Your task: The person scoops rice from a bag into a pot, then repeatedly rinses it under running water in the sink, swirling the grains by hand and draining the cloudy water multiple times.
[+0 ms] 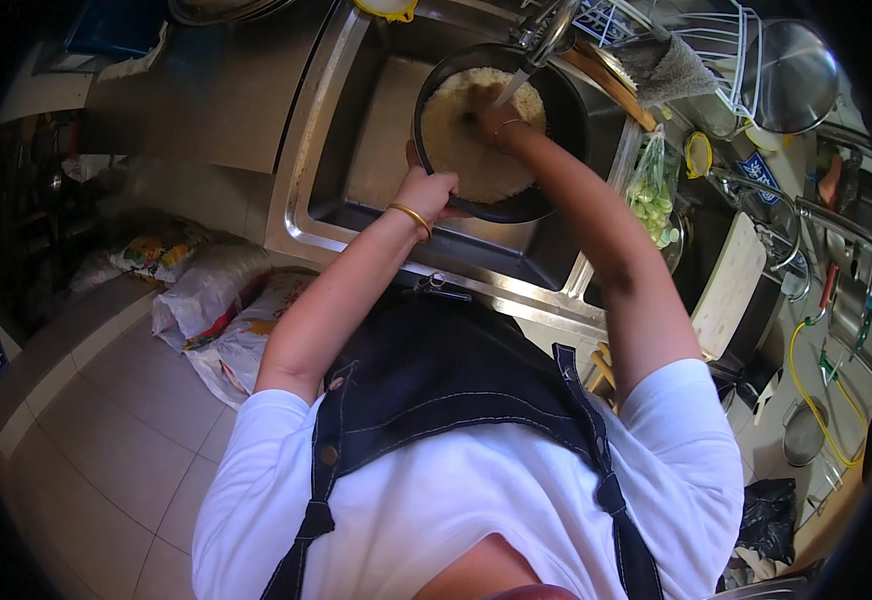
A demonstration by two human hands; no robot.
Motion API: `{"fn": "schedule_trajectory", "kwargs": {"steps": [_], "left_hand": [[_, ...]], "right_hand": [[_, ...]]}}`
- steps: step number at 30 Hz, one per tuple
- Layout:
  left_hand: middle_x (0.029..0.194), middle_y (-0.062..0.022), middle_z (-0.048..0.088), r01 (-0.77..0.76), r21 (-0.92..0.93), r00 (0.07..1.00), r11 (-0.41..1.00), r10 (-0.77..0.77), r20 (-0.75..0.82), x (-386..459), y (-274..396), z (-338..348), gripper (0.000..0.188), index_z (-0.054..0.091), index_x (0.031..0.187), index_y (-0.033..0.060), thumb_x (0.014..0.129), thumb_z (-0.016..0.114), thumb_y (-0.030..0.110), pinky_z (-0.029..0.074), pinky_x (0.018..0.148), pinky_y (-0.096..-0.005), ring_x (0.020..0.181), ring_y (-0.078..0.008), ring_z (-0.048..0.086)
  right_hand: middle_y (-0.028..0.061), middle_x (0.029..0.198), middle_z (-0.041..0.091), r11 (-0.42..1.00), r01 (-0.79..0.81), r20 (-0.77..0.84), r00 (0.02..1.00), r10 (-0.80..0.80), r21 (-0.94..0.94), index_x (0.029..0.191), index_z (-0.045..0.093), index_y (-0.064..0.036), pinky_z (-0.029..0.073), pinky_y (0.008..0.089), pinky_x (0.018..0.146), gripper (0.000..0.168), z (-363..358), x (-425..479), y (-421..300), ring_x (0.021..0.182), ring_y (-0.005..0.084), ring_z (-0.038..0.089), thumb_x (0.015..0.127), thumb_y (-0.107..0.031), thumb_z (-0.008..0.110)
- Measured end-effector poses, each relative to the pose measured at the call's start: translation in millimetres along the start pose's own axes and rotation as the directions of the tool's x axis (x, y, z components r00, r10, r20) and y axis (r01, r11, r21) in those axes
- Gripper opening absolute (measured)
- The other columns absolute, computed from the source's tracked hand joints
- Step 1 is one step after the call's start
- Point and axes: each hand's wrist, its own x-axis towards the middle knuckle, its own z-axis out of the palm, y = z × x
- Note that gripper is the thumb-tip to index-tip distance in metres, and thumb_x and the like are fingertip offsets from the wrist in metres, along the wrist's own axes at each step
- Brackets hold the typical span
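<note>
A dark round pot [569, 112] is held tilted over a stainless steel sink basin [383, 142]. Pale grains that look like rice [481, 169] cover its bottom. My left hand [430, 193] grips the pot's near left rim, thumb over the edge. Inside the pot, my right hand [494, 116] is down at the grains, its fingers blurred and partly hidden. Above it is the metal faucet [554, 34], from which a pale stream of water [512, 87] falls beside my right hand.
A clear bag of green vegetables [650, 199] and a pale cutting board [732, 285] are right of the basin. A grey cloth [665, 67] hangs by a white wire rack [740, 60]. Filled sacks [218, 289] lie on the floor at left. A steel counter [203, 97] adjoins the sink.
</note>
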Motion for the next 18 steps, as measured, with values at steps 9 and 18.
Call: {"fn": "schedule_trajectory", "kwargs": {"steps": [9,18], "left_hand": [[0.088,-0.0203,0.055,0.077,-0.068,0.997,0.995,-0.076,0.023,2.6,7.2,-17.8,0.021,0.047,0.091,-0.0147,0.073,0.046,-0.003,0.059,0.062,-0.0461,0.075,-0.0360,0.063],[0.091,-0.0185,0.055,0.098,-0.014,0.994,0.995,-0.097,0.047,18.0,3.4,-21.1,0.021,0.047,0.094,-0.0101,0.075,0.047,-0.001,0.057,0.064,-0.0476,0.075,-0.0337,0.062]], "right_hand": [[0.0236,0.113,0.056,0.971,0.184,0.334,0.934,-0.125,-0.153,0.115,0.059,-0.009,0.043,0.0387,0.087,0.047,-41.7,-41.9,-23.2,0.111,0.0338,0.052,0.072,-0.029,0.059],[0.0150,0.112,0.058,0.878,0.448,0.383,0.850,-0.361,-0.168,0.112,0.060,-0.013,0.043,0.0401,0.089,0.039,-10.5,-33.3,-56.5,0.104,0.0312,0.055,0.075,-0.025,0.057]]}}
